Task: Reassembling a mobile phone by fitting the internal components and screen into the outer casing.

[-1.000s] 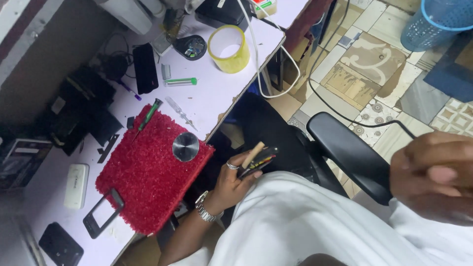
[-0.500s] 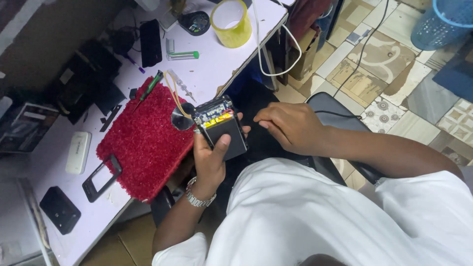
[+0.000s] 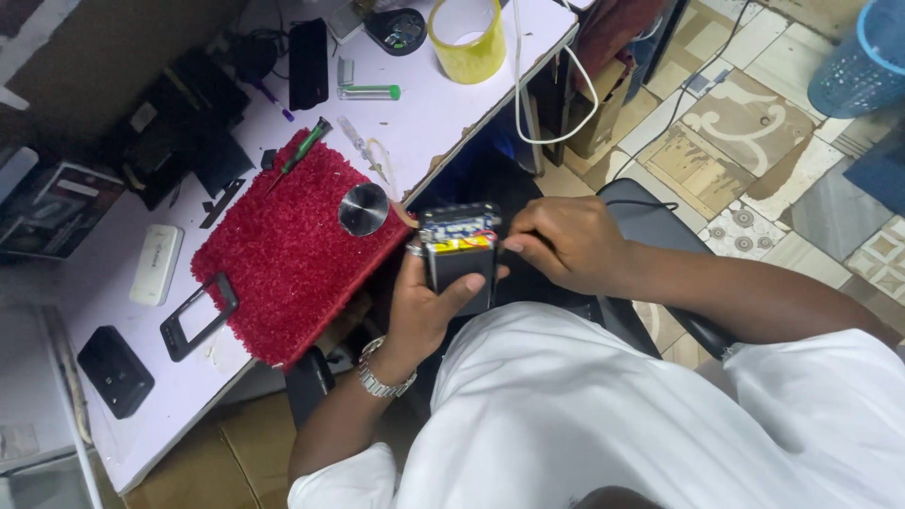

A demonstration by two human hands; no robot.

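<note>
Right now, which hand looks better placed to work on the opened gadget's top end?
Probably the right hand: its fingertips already sit at the top edge of the gadget, beside the exposed wires, while the left hand is wrapped around it.

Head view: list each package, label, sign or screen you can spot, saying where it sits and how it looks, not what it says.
Printed box: far left on the desk, dark with a pale panel.
Small framed screen: on the red mat, black frame, pale rectangle.
Yellow label strip: on the opened device in the left hand.
</note>
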